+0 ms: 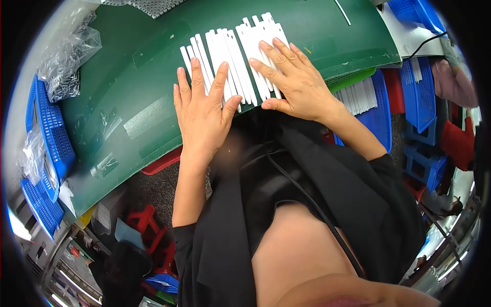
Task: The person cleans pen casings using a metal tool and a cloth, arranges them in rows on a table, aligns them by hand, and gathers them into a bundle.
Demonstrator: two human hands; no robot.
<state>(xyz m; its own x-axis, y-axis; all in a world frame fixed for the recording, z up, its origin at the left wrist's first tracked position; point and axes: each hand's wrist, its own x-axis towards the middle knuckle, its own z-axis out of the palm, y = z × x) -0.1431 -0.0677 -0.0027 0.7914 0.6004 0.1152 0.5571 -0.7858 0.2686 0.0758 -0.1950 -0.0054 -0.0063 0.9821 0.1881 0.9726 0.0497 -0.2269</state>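
Slim white pen-like sticks lie side by side on the green table in two groups. My left hand (202, 115) rests flat with fingers spread over the near part of the left group of white sticks (219, 48). My right hand (296, 84) lies spread across the right group of white sticks (251, 38), its fingertips on top of them. A narrow strip of green shows between the groups. Neither hand grasps a stick; the palms and fingers cover some of them. The far ends of the sticks are uneven.
On the green table (148, 66), a single thin white stick (343, 12) lies toward the far side. A clear plastic bag of small parts (64, 64) sits at the left, beside a blue basket (56, 138). At the right, a blue crate (381, 110) holds more white sticks.
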